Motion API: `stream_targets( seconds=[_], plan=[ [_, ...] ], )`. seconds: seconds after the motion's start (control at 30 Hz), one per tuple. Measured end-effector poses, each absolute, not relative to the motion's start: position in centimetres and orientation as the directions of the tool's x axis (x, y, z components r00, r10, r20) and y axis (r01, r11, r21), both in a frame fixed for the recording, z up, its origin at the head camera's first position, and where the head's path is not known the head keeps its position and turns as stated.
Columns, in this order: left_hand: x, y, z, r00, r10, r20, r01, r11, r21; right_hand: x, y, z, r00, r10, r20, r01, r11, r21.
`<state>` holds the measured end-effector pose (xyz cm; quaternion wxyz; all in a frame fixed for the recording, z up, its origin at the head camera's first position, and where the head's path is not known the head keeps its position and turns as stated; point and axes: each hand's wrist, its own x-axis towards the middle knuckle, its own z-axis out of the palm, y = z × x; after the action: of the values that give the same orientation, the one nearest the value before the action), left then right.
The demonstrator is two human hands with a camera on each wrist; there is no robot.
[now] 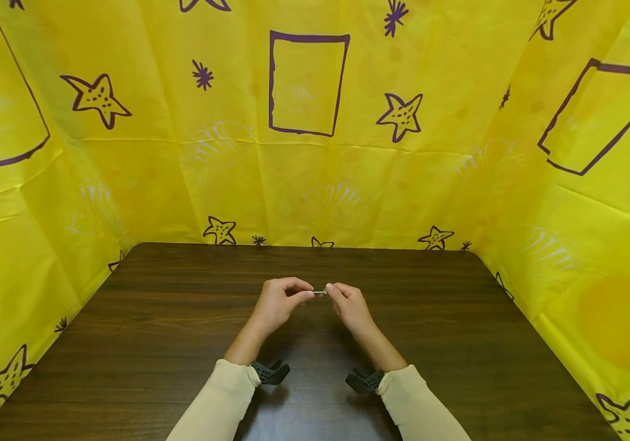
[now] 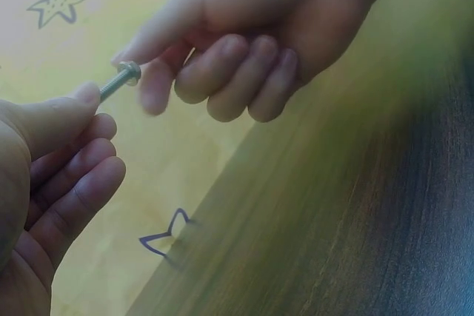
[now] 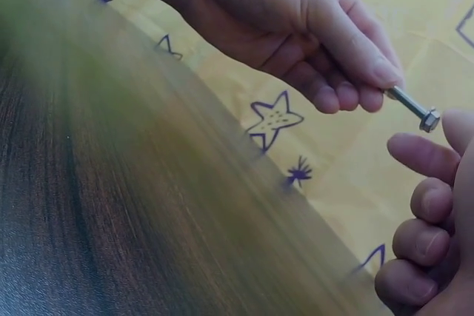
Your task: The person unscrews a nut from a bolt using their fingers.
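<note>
A small metal bolt [image 1: 319, 292] with a hexagonal, flanged head is held level above the table. My left hand [image 1: 276, 303] pinches its shank between thumb and forefinger; the fingertips cover that end. The bolt head [image 3: 429, 120] points toward my right hand [image 1: 352, 309]. In the right wrist view, the thumb and forefinger [image 3: 424, 157] of that hand are parted close by the head, with a gap below it. The other fingers [image 2: 237, 79] of the right hand are curled in. Whether the right thumb touches the head is hard to tell.
A dark wood-grain table [image 1: 182, 355] lies under both hands. Yellow cloth [image 1: 315, 171] printed with purple stars and frames hangs behind it and along both sides. Each wrist wears a dark band [image 1: 272, 372] below a cream sleeve [image 1: 218, 398].
</note>
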<state>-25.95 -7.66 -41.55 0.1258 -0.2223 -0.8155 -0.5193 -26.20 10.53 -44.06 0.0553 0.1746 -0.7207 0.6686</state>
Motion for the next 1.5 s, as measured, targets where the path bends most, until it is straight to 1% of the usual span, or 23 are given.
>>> stream_targets(
  seconds=[0.3, 0.47, 0.63, 0.83, 1.2, 1.4, 1.5],
  plan=[
    [-26.1, -7.6, -41.6, -0.87, 0.232, 0.436, 0.493, 0.366, 0.79, -24.7, 10.2, -41.9, -0.934, -0.265, 0.241, -0.244, -0.024, -0.97],
    [-26.0, -7.6, -41.7, -0.868, 0.228, 0.441, 0.496, 0.364, 0.788, -25.1, 10.4, -42.5, -0.926, -0.283, 0.25, -0.254, -0.025, -0.967],
    [-26.0, -7.7, -41.7, -0.866, 0.223, 0.447, 0.499, 0.35, 0.793, -25.9, 10.5, -43.7, -0.928, -0.263, 0.263, -0.26, -0.048, -0.964],
    [-26.1, -7.8, -41.6, -0.865, 0.217, 0.452, 0.501, 0.35, 0.791, -26.0, 10.5, -44.1, -0.916, -0.241, 0.322, -0.308, -0.093, -0.947],
    [-26.0, -7.9, -41.5, -0.867, 0.22, 0.448, 0.499, 0.354, 0.791, -25.7, 10.5, -43.7, -0.897, -0.246, 0.367, -0.329, -0.181, -0.927],
    [-26.0, -7.9, -41.5, -0.869, 0.217, 0.444, 0.494, 0.356, 0.793, -25.6, 10.5, -43.4, -0.888, -0.234, 0.397, -0.358, -0.192, -0.914],
    [-26.0, -7.8, -41.6, -0.867, 0.215, 0.449, 0.498, 0.356, 0.791, -25.5, 10.5, -43.4, -0.895, -0.22, 0.387, -0.351, -0.185, -0.918]
  ],
)
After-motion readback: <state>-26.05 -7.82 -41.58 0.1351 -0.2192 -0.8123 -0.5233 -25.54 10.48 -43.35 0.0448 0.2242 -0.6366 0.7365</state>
